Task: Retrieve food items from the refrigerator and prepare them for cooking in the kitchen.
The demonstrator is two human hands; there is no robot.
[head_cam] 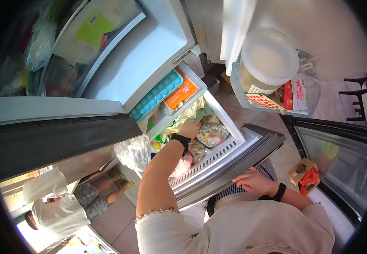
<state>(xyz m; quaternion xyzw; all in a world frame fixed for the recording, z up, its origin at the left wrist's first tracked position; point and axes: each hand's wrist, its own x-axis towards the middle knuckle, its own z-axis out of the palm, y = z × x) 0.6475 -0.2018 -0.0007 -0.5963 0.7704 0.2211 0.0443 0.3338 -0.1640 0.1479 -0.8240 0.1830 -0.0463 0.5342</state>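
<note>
My left hand [189, 129], with a black band on its wrist, reaches down into a pulled-out white freezer drawer [224, 119]. Its fingers are partly hidden among bagged food, so I cannot tell whether they grip anything. Just right of it lies a clear plastic bag of food [213, 134]; a pale yellow-green bag [188, 114] is behind it. A pink bag [183, 165] lies nearer the drawer's front. Fingers loosely apart, my right hand [253, 180] is beside the dark drawer front [227, 173], holding nothing visible. It seems to rest against that front's outer edge.
Across the drawer's back, a shallow tray holds a blue ice-cube tray [156, 93] and an orange packet [181, 90]. A lidded tub [269, 57] stands in an open-door bin at right. Another person [62, 212] is at lower left. A cardboard box [304, 174] sits at right.
</note>
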